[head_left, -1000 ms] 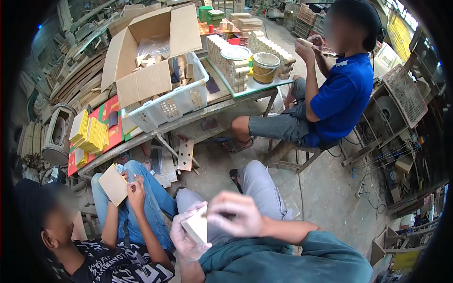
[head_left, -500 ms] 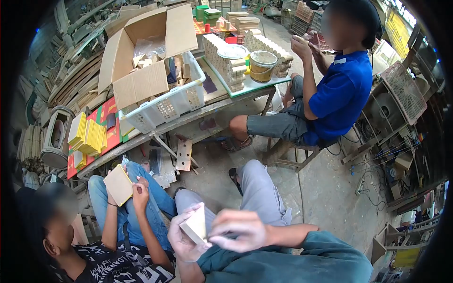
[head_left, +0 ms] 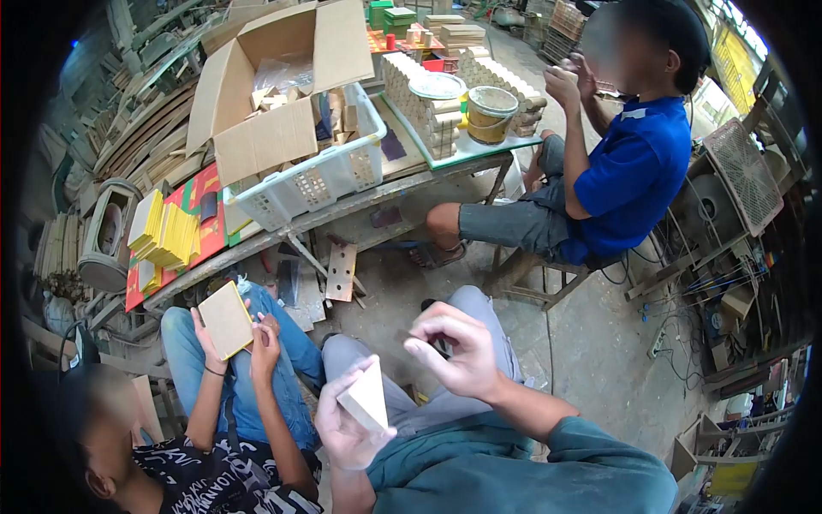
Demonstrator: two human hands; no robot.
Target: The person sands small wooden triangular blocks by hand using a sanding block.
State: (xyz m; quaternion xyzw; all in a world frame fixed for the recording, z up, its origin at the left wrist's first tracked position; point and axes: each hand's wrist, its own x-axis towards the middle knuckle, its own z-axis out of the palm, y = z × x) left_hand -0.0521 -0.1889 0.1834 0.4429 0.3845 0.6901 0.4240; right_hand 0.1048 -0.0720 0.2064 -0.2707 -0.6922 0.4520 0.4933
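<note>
A pale wooden block [head_left: 368, 398] with a triangular face rests in my left hand [head_left: 341, 433], whose fingers and thumb grip its edges. To the right of the block and apart from it, my right hand [head_left: 462, 351] is raised over my lap, thumb and fingers curled together. Something small and dark shows at its fingertips, too unclear to name. Both hands look dusty.
At lower left a person holds a flat yellow-edged board [head_left: 226, 320]. A person in a blue shirt [head_left: 634, 171] sits at upper right. The workbench [head_left: 334, 210] ahead bears a crate [head_left: 312, 187], a cardboard box [head_left: 265, 154], yellow-edged boards [head_left: 163, 231] and a bucket [head_left: 491, 116].
My right hand has lifted off the block and moved up and right. The block has shifted slightly right in my left hand. The view has shifted a little.
</note>
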